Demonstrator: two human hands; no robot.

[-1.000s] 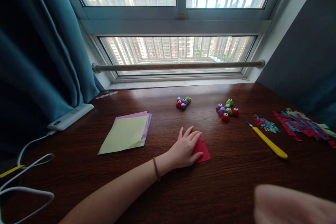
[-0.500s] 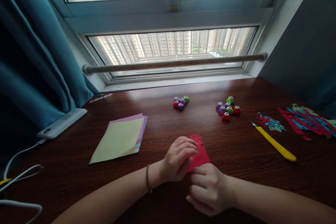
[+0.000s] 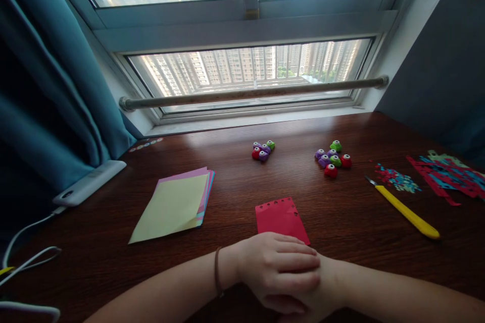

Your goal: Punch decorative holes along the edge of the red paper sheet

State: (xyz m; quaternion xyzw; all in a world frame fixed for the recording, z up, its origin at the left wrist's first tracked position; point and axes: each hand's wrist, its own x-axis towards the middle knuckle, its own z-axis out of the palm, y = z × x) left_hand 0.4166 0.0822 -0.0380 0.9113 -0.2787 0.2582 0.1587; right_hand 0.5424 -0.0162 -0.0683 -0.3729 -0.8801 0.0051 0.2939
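My left hand (image 3: 278, 265) lies palm down across my right hand (image 3: 322, 277), its fingers stretched together over the back of it. Most of my right hand is covered, so its fingers and anything in them are hidden. Just beyond both hands, a red sheet of paper (image 3: 279, 219) rests on the table, with small holes along its far edge and right edge. Its near edge meets my left hand, which hides part of it.
On the wooden table (image 3: 235, 181) are a stack of coloured paper (image 3: 172, 207), two groups of small one-eyed figures (image 3: 263, 151), a yellow-handled craft knife (image 3: 407, 212), confetti (image 3: 397, 179) and cut paper strips (image 3: 447, 176). A white cabled device (image 3: 91, 181) lies left.
My left hand has moved off the red paper, towards me and right, onto my right hand. My right hand has drawn nearer and away from the paper, which now lies uncovered.
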